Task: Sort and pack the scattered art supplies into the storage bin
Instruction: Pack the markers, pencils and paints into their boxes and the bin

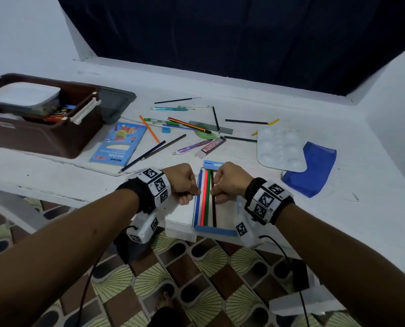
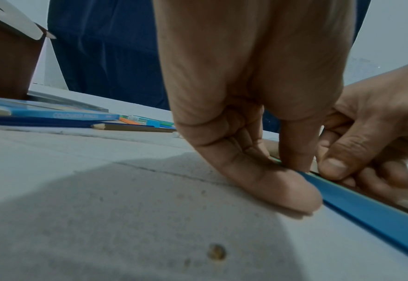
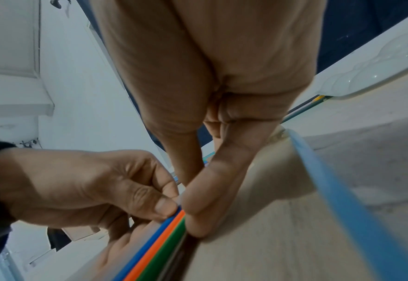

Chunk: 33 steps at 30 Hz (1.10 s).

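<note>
A dark blue curtain [image 1: 232, 38] is hanging behind the white desk [image 1: 338, 220] you are working at, above a patterned tile floor [image 1: 196, 279]. At the near edge, an open blue pencil tray [image 1: 216, 231] is lying flat, holding a blue, a red, a green and a dark brown pencil side by side. Your left hand [image 1: 181, 182] is curling at the tray's left wall, thumb and forefinger pinching at the blue pencil [image 3: 147, 245] beside the wall. Your right hand [image 1: 228, 182] is curling too, its thumb pressing down on the green pencil [image 3: 164, 252] and dark one; whether it is actually gripping one, you cannot tell. The two hands are nearly touching.

To the far left, the brown storage bin [image 1: 43, 138] is sitting open with a clear lidded box [image 1: 24, 97] and supplies inside. Between bin and tray, loose pencils, pens, a blue pencil-box sleeve [image 1: 118, 143], a sharpener [image 1: 166, 130] and a ruler [image 1: 211, 127] are lying scattered. To the right, a white paint palette [image 1: 279, 147] is overlapping a blue mesh pouch [image 1: 314, 171].
</note>
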Each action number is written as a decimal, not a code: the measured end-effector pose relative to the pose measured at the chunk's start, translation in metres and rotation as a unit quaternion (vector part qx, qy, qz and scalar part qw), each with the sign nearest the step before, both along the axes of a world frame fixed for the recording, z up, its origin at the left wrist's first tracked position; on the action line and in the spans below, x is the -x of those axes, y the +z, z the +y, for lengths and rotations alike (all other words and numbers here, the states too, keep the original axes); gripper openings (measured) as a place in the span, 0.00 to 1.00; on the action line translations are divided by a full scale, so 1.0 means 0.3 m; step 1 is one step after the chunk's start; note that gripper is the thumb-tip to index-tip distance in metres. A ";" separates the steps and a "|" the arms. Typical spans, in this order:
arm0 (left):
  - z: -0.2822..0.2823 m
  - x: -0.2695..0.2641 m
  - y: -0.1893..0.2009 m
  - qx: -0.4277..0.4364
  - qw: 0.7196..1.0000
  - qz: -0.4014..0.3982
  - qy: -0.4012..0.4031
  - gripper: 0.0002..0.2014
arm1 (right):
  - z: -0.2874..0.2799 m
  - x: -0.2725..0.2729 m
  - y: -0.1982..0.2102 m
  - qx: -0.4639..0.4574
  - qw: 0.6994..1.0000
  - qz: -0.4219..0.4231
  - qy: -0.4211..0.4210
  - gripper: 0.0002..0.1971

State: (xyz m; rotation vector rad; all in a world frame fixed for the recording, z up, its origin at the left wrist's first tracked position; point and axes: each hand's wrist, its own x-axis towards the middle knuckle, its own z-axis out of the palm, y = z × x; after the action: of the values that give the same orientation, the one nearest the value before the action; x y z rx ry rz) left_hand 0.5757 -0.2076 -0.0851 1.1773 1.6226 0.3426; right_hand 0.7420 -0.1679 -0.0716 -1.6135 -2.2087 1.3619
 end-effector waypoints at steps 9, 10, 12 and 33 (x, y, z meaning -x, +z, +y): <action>0.001 0.011 -0.008 -0.009 1.000 -0.004 -0.008 0.13 | -0.015 0.041 0.002 0.004 1.000 -0.003 0.012 0.12; 0.001 0.011 -0.007 -0.008 1.000 -0.006 -0.011 0.12 | -0.014 0.041 -0.001 0.000 1.000 -0.004 0.012 0.12; 0.000 0.011 0.001 -0.005 1.000 -0.009 -0.011 0.12 | -0.010 0.044 -0.007 -0.008 1.000 -0.014 0.019 0.10; 0.078 0.357 0.098 -0.160 0.963 0.215 0.039 0.07 | 0.179 0.251 0.102 -0.120 0.980 0.005 0.159 0.08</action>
State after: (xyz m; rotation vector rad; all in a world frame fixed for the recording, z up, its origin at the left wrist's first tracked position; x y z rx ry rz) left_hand 0.4687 -0.1842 -0.0558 1.5113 2.0483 0.4313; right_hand 0.6665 -0.1141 -0.0411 -1.2105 -2.5920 1.1029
